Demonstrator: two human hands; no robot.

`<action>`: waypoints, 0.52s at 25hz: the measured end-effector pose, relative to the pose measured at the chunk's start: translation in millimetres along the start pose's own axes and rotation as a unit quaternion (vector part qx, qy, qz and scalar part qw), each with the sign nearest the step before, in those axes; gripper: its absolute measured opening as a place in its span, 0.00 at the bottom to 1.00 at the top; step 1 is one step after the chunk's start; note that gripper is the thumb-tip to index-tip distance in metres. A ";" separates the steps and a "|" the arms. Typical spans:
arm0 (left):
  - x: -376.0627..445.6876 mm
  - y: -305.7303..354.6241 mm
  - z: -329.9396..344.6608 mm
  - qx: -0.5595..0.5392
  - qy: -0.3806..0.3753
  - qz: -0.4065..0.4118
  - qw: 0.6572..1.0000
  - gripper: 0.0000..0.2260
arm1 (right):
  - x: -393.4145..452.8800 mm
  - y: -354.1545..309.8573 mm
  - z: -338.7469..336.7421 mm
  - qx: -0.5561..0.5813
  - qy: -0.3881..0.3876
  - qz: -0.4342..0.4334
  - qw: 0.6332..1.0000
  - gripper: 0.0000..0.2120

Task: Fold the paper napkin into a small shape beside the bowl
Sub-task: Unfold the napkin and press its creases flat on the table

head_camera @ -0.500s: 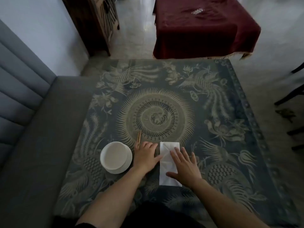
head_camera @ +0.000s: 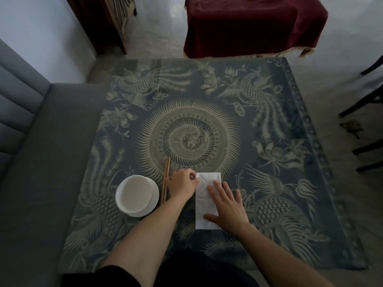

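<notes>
Two hands: my left hand pinches the napkin corner; my right hand presses flat.
Risk: thin paper may tear or crease crookedly if I pull hard.

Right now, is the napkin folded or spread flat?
Partly folded: the napkin is a narrow strip, its far left corner turned in by the left hand.

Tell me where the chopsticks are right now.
In the head view, the chopsticks lie on the patterned tablecloth, left of centre, between the white bowl and the left hand, pointing away from the person.
</notes>
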State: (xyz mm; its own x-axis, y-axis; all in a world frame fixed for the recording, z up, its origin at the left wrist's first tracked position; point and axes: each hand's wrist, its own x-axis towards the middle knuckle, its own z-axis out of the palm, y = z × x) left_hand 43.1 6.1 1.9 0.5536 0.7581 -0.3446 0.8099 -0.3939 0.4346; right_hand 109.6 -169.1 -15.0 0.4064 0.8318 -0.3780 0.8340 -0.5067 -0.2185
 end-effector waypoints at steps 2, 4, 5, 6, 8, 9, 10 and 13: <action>2.5 2.2 2.4 0.000 0.003 -0.012 1.000 0.08 | -0.2 0.4 -0.7 0.001 -0.002 0.000 1.000 0.45; 4.0 4.4 5.0 0.001 0.004 -0.022 1.000 0.06 | -0.5 0.5 -1.7 -0.002 -0.005 0.001 1.000 0.46; 5.3 5.1 7.0 0.004 0.003 -0.023 1.000 0.05 | -0.3 0.7 -1.7 -0.003 -0.006 -0.001 1.000 0.46; 5.9 6.5 8.1 0.006 0.003 -0.022 1.000 0.04 | 0.0 0.9 -2.0 -0.003 -0.006 -0.002 1.000 0.46; 6.7 8.3 8.9 0.004 0.001 -0.019 1.000 0.04 | 0.7 0.9 -1.4 0.001 -0.006 -0.002 1.000 0.46; 7.0 8.6 8.9 -0.002 -0.001 -0.014 1.000 0.04 | 1.1 1.1 -0.9 0.004 -0.007 -0.001 1.000 0.46; 7.0 8.5 8.7 -0.014 -0.002 -0.006 1.000 0.03 | 1.4 0.8 -0.4 0.007 -0.007 0.001 1.000 0.46; 6.3 8.8 5.2 -0.091 -0.020 0.025 0.995 0.03 | 2.3 -3.5 -1.7 0.022 0.042 0.020 0.999 0.42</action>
State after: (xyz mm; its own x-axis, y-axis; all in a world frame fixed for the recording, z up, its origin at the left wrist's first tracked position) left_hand 54.6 4.7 -0.7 0.6025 0.7168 -0.3509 0.7349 -0.3269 0.5941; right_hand 108.2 -165.0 -13.6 0.4712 0.8254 -0.3109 0.7993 -0.5486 -0.2451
